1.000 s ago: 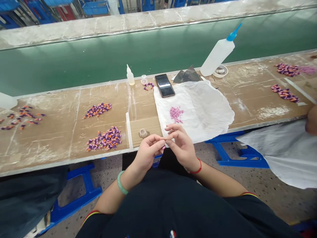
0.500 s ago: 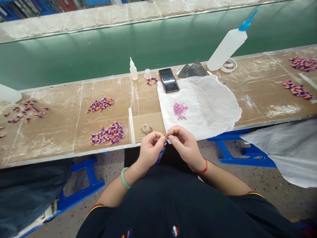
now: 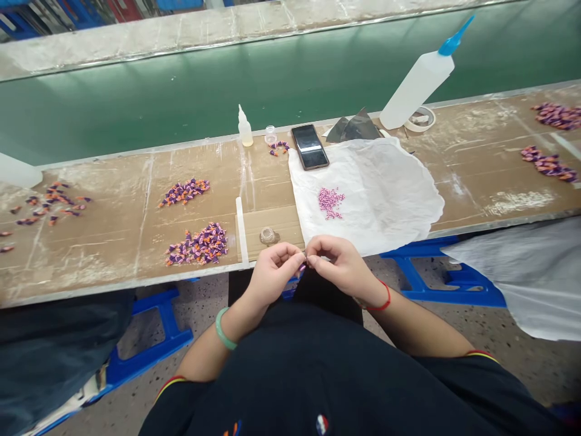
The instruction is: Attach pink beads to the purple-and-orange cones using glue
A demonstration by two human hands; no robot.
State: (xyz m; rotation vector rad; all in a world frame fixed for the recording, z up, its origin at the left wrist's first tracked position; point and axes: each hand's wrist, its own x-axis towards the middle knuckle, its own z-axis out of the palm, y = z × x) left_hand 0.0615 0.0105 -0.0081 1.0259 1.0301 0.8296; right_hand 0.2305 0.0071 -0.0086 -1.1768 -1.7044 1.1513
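Observation:
My left hand [image 3: 275,274] and my right hand [image 3: 338,263] meet at the table's front edge, their fingertips pinched together over something tiny. That piece is mostly hidden and too small to name. Just beyond them, a white crumpled sheet [image 3: 367,194] lies on the cardboard-covered bench [image 3: 136,242] and holds a small heap of pink beads [image 3: 330,203]. To the left of my hands are a purple-and-orange pile of small pieces [image 3: 197,244] and a small glass cup [image 3: 269,235].
Farther along the bench lie more purple-and-orange piles [image 3: 184,192] and a black phone [image 3: 310,146]. A large squeeze bottle with a blue nozzle [image 3: 420,85] and a small dropper bottle [image 3: 245,128] stand at the back. A green panel [image 3: 181,109] rises behind the bench.
My right wrist has swung outward to the right, and both hands sit slightly lower, still pinched together. The view has shifted a little since the oldest frame.

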